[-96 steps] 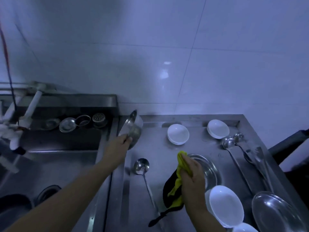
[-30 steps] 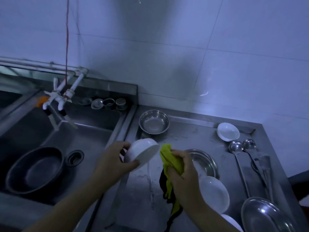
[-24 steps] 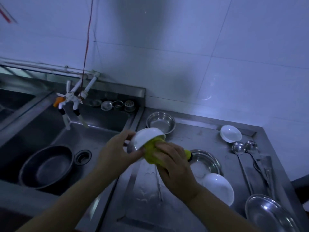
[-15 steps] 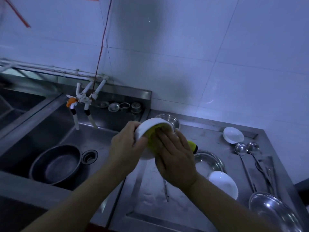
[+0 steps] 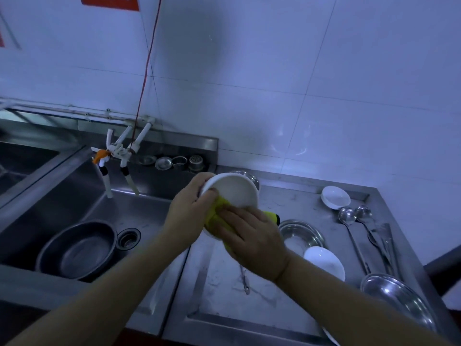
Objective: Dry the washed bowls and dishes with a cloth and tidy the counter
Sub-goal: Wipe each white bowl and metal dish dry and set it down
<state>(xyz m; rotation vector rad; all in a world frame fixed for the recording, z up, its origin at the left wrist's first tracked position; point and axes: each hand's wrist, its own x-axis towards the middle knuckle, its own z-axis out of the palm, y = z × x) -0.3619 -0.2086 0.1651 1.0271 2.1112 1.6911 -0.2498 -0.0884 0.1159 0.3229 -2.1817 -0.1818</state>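
My left hand (image 5: 189,216) grips a white bowl (image 5: 232,191) by its rim and holds it tilted above the steel counter (image 5: 249,313). Its opening faces up and away from me. My right hand (image 5: 252,240) holds a yellow cloth (image 5: 215,213) against the bowl's lower outside; a dark-tipped end of the cloth sticks out to the right. On the counter lie a steel bowl (image 5: 300,234), another white bowl (image 5: 324,262), a small white dish (image 5: 335,197) and a steel plate (image 5: 399,298).
A steel bowl (image 5: 252,179) stands at the back, mostly hidden behind the held bowl. Two ladles (image 5: 348,216) and tongs (image 5: 386,245) lie at the right. A sink (image 5: 139,211) at the left holds a dark basin (image 5: 77,250) under the taps (image 5: 119,156).
My left hand put down a steel bowl at the back and picked up the white bowl. The cloth went inside the bowl, then moved to its lower outside as the bowl turned opening-up.
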